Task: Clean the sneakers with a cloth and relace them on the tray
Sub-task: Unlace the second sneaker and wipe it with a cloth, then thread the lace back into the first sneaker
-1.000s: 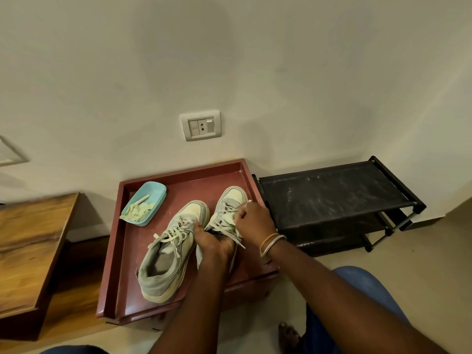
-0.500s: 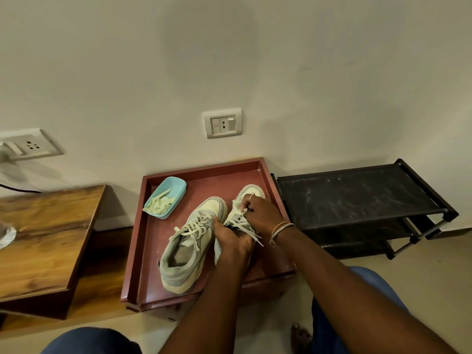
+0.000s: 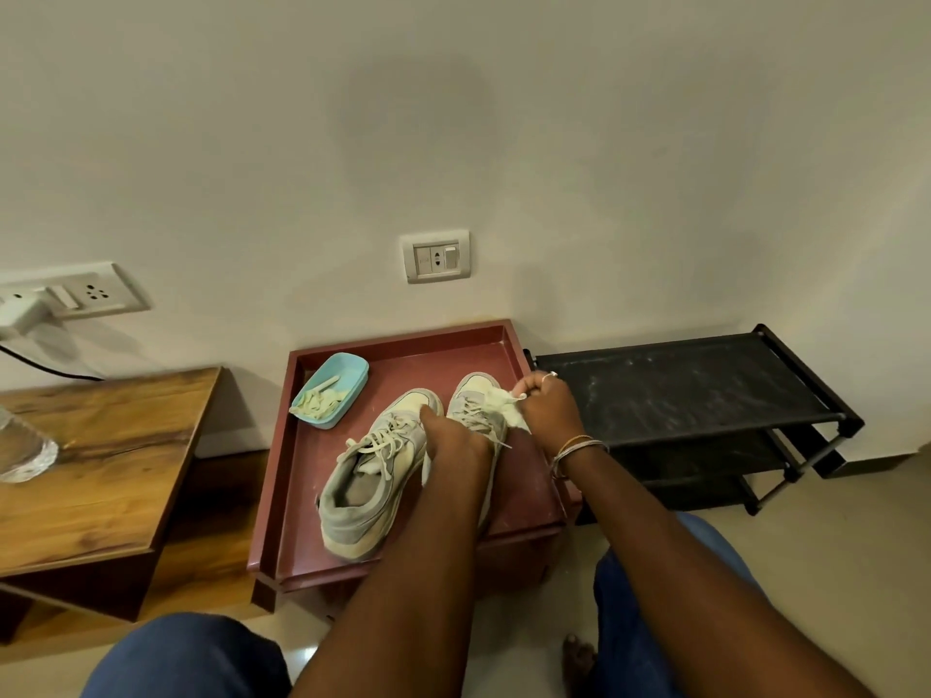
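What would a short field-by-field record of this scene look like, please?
setting: dark red tray against a wall
sneakers: two on the tray, side by side, toes toward the wall
held sneaker: the right-hand one, laces threaded
free sneaker: laced, no hand on it
left hand: grips the held sneaker
right hand: pinches a pale cloth near the held sneaker's toe
blue dish: far left corner of the tray, holds pale strips
beside tray: black rack on the right, wooden table on the left
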